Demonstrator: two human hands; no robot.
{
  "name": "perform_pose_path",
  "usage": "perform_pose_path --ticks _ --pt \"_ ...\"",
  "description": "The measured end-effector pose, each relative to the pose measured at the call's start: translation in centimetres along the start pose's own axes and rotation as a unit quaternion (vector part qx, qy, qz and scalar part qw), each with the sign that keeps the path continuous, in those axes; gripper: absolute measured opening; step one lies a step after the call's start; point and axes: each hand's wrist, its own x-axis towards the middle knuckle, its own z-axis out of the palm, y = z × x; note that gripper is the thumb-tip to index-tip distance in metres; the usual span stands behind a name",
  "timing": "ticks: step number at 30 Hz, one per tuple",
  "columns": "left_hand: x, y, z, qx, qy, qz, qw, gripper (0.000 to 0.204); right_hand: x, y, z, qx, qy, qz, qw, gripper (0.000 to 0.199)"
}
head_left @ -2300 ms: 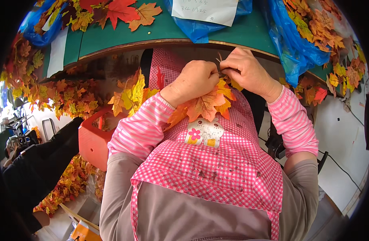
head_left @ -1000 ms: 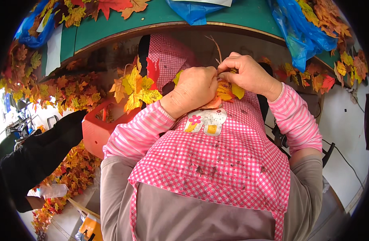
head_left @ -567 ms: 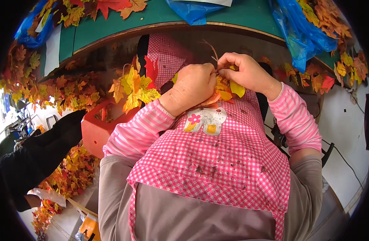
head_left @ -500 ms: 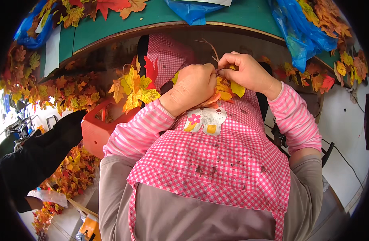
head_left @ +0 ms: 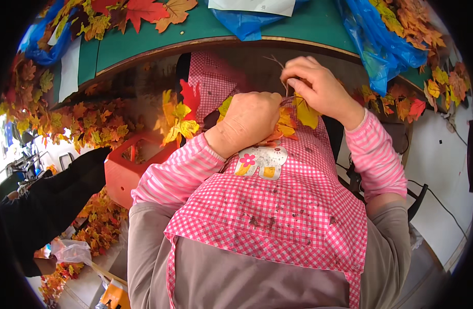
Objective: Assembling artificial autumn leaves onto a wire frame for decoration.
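Above my apron-covered lap, my left hand point(head_left: 249, 119) is closed around a spray of artificial maple leaves. Orange leaves point(head_left: 286, 123) and a yellow leaf point(head_left: 306, 112) stick out on its right, while a red leaf point(head_left: 190, 99) and yellow-orange leaves point(head_left: 178, 122) hang out past its left side. My right hand point(head_left: 321, 88), just to the right and slightly higher, pinches a thin brown stem or strand. Fine loose ends point(head_left: 274, 61) rise above its fingers. My fingers hide where stem and leaves join.
A green table point(head_left: 144, 49) with a wooden edge curves ahead, bearing maple leaves point(head_left: 144, 13), a white paper point(head_left: 257, 5) and blue plastic bags point(head_left: 383, 49). Leaf garlands point(head_left: 92, 121) hang at left. A red plastic stool point(head_left: 126, 172) stands by my left arm, near a person's black-clothed leg point(head_left: 56, 188).
My right hand has moved slightly up and right, away from my left hand, drawing the strand. The yellow-orange leaves at left have swung rightward. The view has shifted a little.
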Motion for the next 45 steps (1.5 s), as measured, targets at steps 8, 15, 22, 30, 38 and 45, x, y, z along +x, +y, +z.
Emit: perform_pose_path --ticks 8,15,22,30,38,45 --pt "0.5 0.1 -1.8 0.076 0.076 0.057 0.993 0.010 1.0 -0.3 -3.0 -0.116 -0.190 -0.066 0.973 0.013" --pt "2.7 -0.4 -4.0 -0.086 0.098 -0.012 0.991 0.019 -0.2 -2.5 -2.0 -0.147 0.031 -0.109 0.983 0.014" --pt "4.7 0.1 -4.3 -0.259 0.022 -0.005 0.966 0.014 -1.1 -2.9 -1.9 -0.148 0.218 -0.136 0.955 0.025" --pt "3.6 0.1 -3.6 -0.028 0.123 0.068 0.990 0.011 -1.8 -2.0 -1.5 0.354 0.051 0.149 0.922 0.011" --pt "3.9 1.6 -2.1 -0.074 0.115 -0.001 0.991 0.023 -1.5 -2.0 0.7 0.321 0.172 0.102 0.926 0.009" --pt "3.2 1.3 -2.0 -0.143 0.141 0.013 0.980 0.016 -2.2 -0.8 2.4 0.383 0.182 0.107 0.899 0.008"
